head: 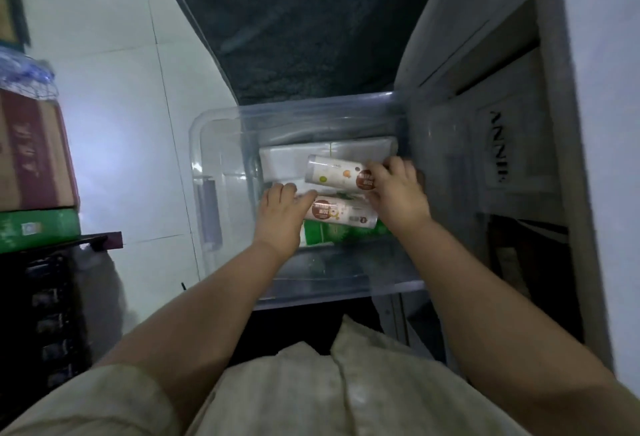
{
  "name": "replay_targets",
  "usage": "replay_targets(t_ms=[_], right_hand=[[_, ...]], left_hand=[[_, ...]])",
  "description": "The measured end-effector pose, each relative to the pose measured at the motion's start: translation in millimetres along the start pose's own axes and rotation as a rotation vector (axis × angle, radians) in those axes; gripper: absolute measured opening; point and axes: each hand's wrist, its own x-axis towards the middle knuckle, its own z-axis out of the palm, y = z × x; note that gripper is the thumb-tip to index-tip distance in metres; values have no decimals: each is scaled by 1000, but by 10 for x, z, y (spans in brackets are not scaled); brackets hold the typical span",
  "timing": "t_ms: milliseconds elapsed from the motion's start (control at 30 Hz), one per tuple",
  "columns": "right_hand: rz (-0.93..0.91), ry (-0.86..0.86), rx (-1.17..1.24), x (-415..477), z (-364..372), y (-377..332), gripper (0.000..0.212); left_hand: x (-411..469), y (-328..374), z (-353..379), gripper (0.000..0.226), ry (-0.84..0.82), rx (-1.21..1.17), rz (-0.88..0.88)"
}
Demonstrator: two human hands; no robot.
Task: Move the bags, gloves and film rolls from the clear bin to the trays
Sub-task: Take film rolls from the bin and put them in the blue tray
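Head view, clear bin (221, 144), left hand (282, 214) curled on near film roll (343, 215), right hand (398, 189) clasping far film roll (334, 174).

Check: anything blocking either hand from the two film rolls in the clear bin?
Nothing visible. The left hand is already on the near film roll, the right hand on the far film roll. Both rolls lie atop the packs, and the clear bin is open-topped.
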Motion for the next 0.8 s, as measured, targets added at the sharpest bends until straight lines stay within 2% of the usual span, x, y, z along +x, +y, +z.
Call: replay_targets(t_ms=[167,300,433,600,800], right_hand=[[5,199,-2,-629,-542,-469,50],[107,341,-9,-1220,-736,-857,49],[251,509,-23,-1930,-773,-1214,50],[499,662,-46,-2930,-760,-1387,51],[778,878,-6,-4345,-662,-1346,52]], left_hand=[[-417,-120,-658,62,107,68,188],[-673,-229,-950,61,171,79,342],[-993,-203,-1142,55,150,113,534],[-1483,159,-1277,45,176,117,835],[-2207,955,-1294,62,192,141,1122]])
